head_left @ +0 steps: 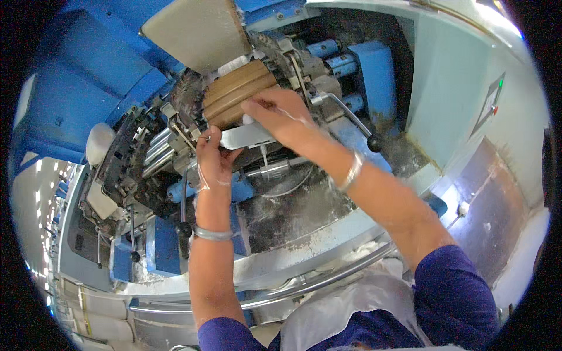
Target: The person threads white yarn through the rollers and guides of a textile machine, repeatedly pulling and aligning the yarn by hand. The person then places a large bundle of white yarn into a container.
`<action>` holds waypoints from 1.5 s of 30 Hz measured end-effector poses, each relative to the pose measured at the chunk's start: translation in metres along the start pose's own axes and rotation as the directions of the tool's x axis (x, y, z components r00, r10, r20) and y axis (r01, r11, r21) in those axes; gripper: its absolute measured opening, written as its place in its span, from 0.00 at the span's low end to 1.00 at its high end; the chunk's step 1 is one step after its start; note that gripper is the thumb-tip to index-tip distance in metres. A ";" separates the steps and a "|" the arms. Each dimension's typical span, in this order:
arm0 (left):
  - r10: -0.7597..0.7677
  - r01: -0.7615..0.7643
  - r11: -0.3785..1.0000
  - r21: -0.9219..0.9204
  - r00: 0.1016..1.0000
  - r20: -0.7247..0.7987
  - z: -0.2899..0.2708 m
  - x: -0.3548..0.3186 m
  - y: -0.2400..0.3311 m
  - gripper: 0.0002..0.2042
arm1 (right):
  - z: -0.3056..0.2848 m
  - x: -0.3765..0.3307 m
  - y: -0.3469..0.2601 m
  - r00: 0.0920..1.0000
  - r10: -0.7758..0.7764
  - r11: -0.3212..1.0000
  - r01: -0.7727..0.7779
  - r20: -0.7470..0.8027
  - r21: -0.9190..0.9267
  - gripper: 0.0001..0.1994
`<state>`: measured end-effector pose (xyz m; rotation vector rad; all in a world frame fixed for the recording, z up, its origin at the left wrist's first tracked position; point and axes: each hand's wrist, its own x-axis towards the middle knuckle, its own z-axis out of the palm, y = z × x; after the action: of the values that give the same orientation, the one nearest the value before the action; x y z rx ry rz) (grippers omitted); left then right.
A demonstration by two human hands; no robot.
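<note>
My left hand [215,157] is closed at the left end of a flat metal plate [244,136], its thumb raised and fingers curled around that edge. My right hand [282,117] is pinched at the lower right of a brown ridged block [241,88]. What its fingertips hold, if anything, is hidden; a small white tuft [247,119] shows just beneath them. Above the block stands a raised cream-coloured cover [196,35]. Thin clear strands cling to both hands and wrists.
A lever with a black ball knob [373,142] juts out right of my right hand. Another black-knobbed lever [184,228] hangs left of my left forearm. Metal rollers [158,153] lie at the left. A curved metal rail [293,291] crosses in front of my body.
</note>
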<state>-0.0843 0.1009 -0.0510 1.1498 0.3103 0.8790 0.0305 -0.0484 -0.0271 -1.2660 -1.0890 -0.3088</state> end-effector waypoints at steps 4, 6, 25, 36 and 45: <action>0.030 -0.035 0.995 -0.091 0.998 -0.062 0.001 -0.003 0.000 0.09 | -0.011 -0.052 -0.016 0.946 0.282 0.959 -0.272 0.159 -0.080 0.15; 0.050 -0.059 0.991 -0.118 0.996 -0.072 0.003 -0.004 0.000 0.09 | -0.014 -0.068 -0.005 0.899 0.390 0.916 -0.356 0.200 -0.184 0.14; 0.087 -0.125 0.940 -0.317 0.987 -0.133 0.011 -0.005 -0.003 0.10 | -0.003 -0.044 0.034 0.874 0.421 0.905 -0.387 0.242 -0.178 0.22; 0.047 -0.038 0.955 -0.293 0.999 0.026 0.011 -0.005 -0.001 0.20 | 0.038 -0.022 0.063 0.997 0.003 0.998 0.002 -0.075 0.069 0.06; 0.003 0.022 0.953 -0.304 0.997 0.082 0.001 -0.001 -0.014 0.25 | 0.040 -0.024 0.095 0.994 0.051 0.937 -0.016 0.093 -0.348 0.08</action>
<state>-0.0784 0.0976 -0.0639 0.8934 0.1072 0.8360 0.0673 0.0101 -0.1077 -1.6274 -1.1292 -0.4289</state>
